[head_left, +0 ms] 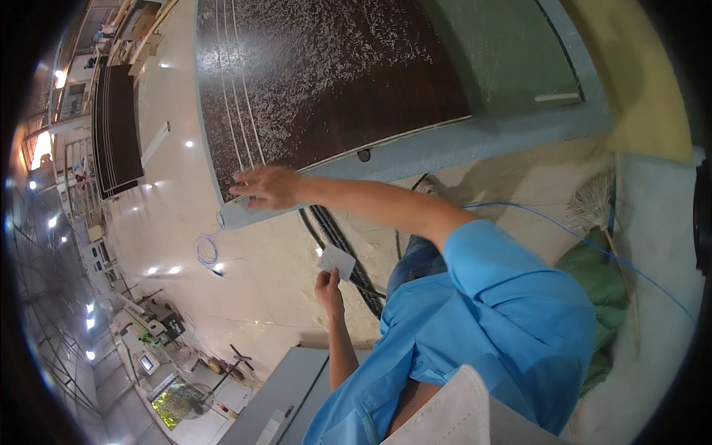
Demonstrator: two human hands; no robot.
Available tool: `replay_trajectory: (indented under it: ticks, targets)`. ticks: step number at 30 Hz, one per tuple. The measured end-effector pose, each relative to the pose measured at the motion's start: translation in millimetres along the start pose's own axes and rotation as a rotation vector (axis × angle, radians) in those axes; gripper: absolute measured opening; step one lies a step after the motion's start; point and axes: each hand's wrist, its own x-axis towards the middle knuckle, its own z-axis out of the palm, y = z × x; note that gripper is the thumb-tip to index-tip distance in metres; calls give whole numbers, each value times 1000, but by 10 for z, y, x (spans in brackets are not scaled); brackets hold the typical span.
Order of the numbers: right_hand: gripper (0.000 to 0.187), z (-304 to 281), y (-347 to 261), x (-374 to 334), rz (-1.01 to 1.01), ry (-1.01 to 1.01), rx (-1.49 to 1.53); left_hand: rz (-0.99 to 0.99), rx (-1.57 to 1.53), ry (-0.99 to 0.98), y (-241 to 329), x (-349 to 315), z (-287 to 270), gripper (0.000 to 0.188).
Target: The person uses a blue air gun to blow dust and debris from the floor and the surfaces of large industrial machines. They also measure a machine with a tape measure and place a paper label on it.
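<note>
A dark brown panel (386, 111) with light parallel lines lies on a blue-grey table (519, 137). Whitish shavings are scattered over much of its surface. My right arm reaches across the near edge, and my right hand (271, 187) is at the panel's corner beside the lines. Its fingers are spread, with nothing seen in them; whether they touch the panel I cannot tell. Lower down, away from the table, my left hand (328, 289) pinches a small whitish square sheet (337, 262) between thumb and fingers.
Black hoses (343, 248) and a thin blue hose (512, 205) run over the floor. A grey cabinet (278, 386) stands beside my left arm. To the right are a green sack (593, 285) and a pale broom head (589, 202). Another dark panel (116, 133) stands far left.
</note>
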Motion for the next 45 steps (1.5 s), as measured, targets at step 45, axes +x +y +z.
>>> replay_trajectory:
  ticks: [45]
  targets:
    - [59, -1366, 1118, -1344, -275, -32, -377, -13, -425, 582, 2551, -1639, 2151, 15]
